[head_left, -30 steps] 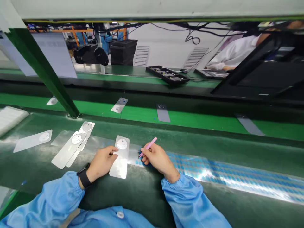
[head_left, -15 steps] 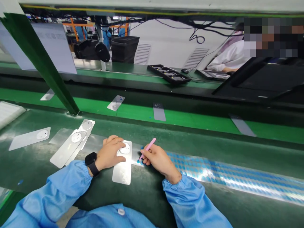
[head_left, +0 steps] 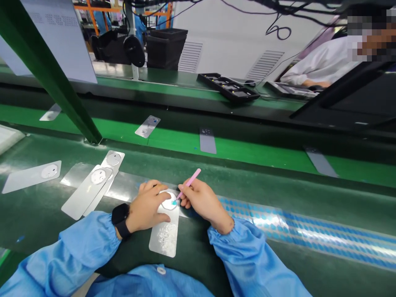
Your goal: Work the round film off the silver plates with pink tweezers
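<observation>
A silver metal strip [head_left: 164,236] with a white round disc near its top lies on the dark green bench in front of me. My left hand [head_left: 147,208] presses down on its upper part, fingers curled around the disc. My right hand [head_left: 201,201] pinches pink tweezers [head_left: 188,182] whose tip carries a small blue dot onto the disc. A long shiny sheet of blue dot stickers [head_left: 297,231] runs off to the right of my right hand.
Two stacked strips [head_left: 93,187] and one more strip [head_left: 31,176] lie at the left. Several strips [head_left: 208,141] ride the bright green conveyor behind. A green post [head_left: 52,72] slants at the left. A black tray [head_left: 229,87] and another person's white sleeve [head_left: 321,66] are across the line.
The tweezers have moved left from the sticker sheet to the disc with a blue dot. The strip under my left hand has slid nearer to me. The camera has tilted down.
</observation>
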### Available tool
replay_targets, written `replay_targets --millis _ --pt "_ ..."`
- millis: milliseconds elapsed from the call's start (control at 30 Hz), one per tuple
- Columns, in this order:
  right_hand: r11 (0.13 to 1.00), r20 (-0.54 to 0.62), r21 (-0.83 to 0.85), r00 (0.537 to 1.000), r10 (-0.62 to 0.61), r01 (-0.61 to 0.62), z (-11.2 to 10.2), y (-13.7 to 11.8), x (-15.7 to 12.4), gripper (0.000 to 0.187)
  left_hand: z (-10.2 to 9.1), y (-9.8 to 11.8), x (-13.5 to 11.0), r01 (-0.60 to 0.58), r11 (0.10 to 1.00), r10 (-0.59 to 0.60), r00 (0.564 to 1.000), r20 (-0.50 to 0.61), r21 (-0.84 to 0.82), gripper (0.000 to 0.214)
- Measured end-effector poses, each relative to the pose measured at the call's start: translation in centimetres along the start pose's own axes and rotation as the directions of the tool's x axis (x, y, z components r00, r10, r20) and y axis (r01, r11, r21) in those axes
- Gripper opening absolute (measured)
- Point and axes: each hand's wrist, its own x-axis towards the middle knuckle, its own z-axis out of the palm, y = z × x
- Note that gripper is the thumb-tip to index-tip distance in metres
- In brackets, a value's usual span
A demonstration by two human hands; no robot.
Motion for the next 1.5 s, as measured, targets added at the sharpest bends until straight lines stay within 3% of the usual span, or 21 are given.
replay_targets --millis 500,1500 --pt "0.992 -0.006 -0.104 0.997 0.073 -0.073 0.40 -0.35 0.79 0.021 -0.05 0.04 -0.05 -0.022 1.000 0.022 1.000 0.004 -0.011 0.049" --pt "0.993 0.003 -0.113 1.000 0.028 -0.027 0.32 0.14 0.84 0.018 -0.21 0.26 -0.09 -0.010 1.000 0.010 1.000 0.016 -0.002 0.042"
